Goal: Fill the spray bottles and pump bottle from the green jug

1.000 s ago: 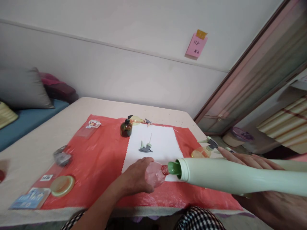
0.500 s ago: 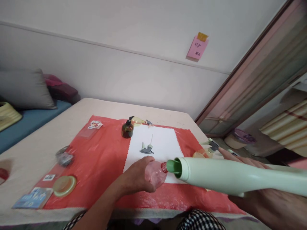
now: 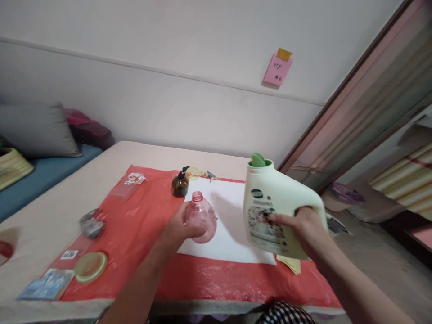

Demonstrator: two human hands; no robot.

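My left hand (image 3: 185, 226) is closed around a clear pink round bottle (image 3: 202, 220), which stands nearly upright with its threaded neck uncapped. To the right, my right hand (image 3: 301, 223) grips the handle of a large pale green detergent jug (image 3: 261, 191). The jug is upright, its green pouring spout (image 3: 258, 159) uncovered at the top. Under both lies a white sheet (image 3: 229, 247). The grey spray head on that sheet is mostly hidden behind the pink bottle. A dark brown pump bottle (image 3: 180, 185) stands just beyond, beside a yellow spray bottle (image 3: 195, 173) lying down.
A red cloth (image 3: 141, 225) covers much of the table (image 3: 43, 198). On the left lie a round lid (image 3: 91, 266), a blue packet (image 3: 47, 284) and a crumpled plastic-wrapped item (image 3: 92, 224). Yellow paper slips (image 3: 289, 264) lie at the right. A pink note (image 3: 277, 69) hangs on the wall.
The jug has swung from lying tilted, spout at the pink bottle's mouth, to upright and apart from it. My left hand has turned the pink bottle upright and shifted it left.
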